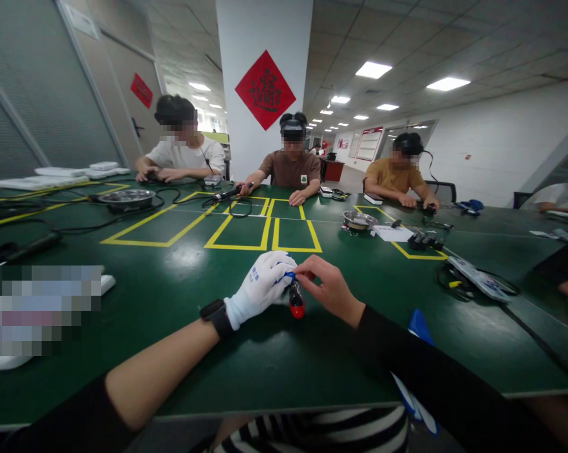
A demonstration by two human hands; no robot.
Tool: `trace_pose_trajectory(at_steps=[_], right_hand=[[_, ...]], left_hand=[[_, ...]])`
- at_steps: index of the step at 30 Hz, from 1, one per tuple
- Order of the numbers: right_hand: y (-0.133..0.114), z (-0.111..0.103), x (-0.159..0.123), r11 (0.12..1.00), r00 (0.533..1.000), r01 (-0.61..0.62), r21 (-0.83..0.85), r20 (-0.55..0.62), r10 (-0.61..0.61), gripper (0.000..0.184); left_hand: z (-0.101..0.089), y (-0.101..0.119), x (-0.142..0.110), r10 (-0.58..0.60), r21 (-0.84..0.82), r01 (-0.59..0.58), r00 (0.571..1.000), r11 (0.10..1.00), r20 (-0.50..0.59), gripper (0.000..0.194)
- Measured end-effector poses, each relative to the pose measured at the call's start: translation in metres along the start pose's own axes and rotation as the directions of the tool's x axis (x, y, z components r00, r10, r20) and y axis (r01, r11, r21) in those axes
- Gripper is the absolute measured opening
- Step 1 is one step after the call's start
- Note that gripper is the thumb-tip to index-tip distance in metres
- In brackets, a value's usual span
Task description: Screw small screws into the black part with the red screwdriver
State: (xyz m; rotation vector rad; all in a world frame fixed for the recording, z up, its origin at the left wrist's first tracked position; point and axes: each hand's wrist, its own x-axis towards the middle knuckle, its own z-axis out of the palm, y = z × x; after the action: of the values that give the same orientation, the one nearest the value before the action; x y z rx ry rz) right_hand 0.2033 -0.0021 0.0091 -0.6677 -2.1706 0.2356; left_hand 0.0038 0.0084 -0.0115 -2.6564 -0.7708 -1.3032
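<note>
My left hand (267, 277) wears a white glove with blue print, and a dark watch is strapped at the wrist. Its fingers are closed around a black handle with a rounded red end (296, 307), which points toward me just above the green table (194, 371). My bare right hand (328, 286) pinches with thumb and forefinger at a small blue piece (289, 275) by the left fingertips. Whether that piece is part of the glove or of the held tool, I cannot tell. A blue-and-white glove (420, 326) lies partly under my right forearm.
Yellow tape outlines (239, 247) mark the tabletop ahead. Metal bowls (128, 199) stand left and right, with cables among them. A power strip (477, 277) and black parts (425, 241) lie to the right. Several people sit across the table.
</note>
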Motion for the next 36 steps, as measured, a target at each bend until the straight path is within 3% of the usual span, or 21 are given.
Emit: trace_pose_trajectory(at_steps=[11, 23, 36], right_hand=[[0.005, 0.0, -0.002, 0.99, 0.999, 0.053, 0.133, -0.011, -0.052, 0.008], [0.003, -0.001, -0.002, 0.995, 0.994, 0.041, 0.088, 0.093, -0.05, 0.006], [0.003, 0.003, -0.003, 0.997, 0.998, 0.003, 0.077, 0.063, -0.008, 0.005]], left_hand=[[0.002, -0.001, -0.004, -0.016, -0.06, 0.016, 1.0, 0.998, 0.008, 0.016], [-0.002, 0.006, -0.002, -0.019, -0.003, 0.019, 0.998, 1.0, 0.068, 0.018], [-0.005, 0.008, -0.001, -0.076, -0.078, 0.076, 0.997, 0.994, 0.012, 0.023]])
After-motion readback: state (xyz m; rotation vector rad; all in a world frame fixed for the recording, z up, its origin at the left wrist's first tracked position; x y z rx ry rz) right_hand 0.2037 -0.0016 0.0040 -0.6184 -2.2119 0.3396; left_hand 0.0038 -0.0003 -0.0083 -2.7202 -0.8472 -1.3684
